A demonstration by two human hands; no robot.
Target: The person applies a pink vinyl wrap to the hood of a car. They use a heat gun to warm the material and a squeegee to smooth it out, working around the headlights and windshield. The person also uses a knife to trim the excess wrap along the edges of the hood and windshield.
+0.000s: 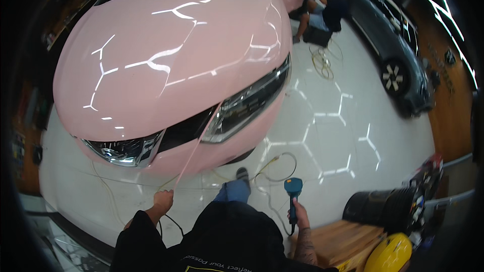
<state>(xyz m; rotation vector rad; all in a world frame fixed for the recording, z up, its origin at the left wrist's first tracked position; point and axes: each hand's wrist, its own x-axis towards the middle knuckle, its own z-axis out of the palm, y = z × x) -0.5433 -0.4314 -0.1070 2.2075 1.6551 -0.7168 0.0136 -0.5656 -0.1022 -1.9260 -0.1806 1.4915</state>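
In front of me stands a pink car, its glossy hood taking up the upper left. My left hand is closed on the lower end of a narrow pink film strip. The strip stretches taut up to the car, at the inner edge of the headlight beside the dark grille panel. My right hand grips a blue heat gun by its handle, with the nozzle end up. The heat gun is held out to my right, apart from the car.
Cords and a yellowish hose lie on the glossy floor. At lower right are a wooden box, a yellow rounded object and a black bin. A person sits by the pink car's side; a dark car stands at right.
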